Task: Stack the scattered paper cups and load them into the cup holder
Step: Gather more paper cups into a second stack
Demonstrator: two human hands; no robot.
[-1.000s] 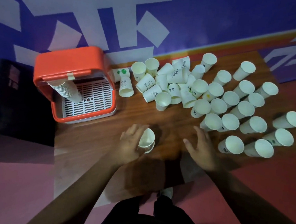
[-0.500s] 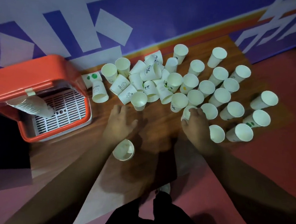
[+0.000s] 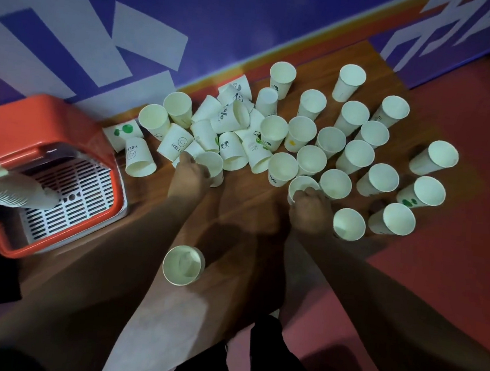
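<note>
Paper cups (image 3: 311,159): my left hand (image 3: 189,178) grips one, my right hand (image 3: 310,211) another; next, nest both into the near cup (image 3: 182,265)

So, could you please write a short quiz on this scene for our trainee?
1. True or false: the holder has a stack of cups in it.
2. What does the right hand grip? A) a cup B) the holder C) nothing
3. Fill in: the lone cup, apart from the rest, stands ____.
Key: 1 true; 2 A; 3 upright.
</note>
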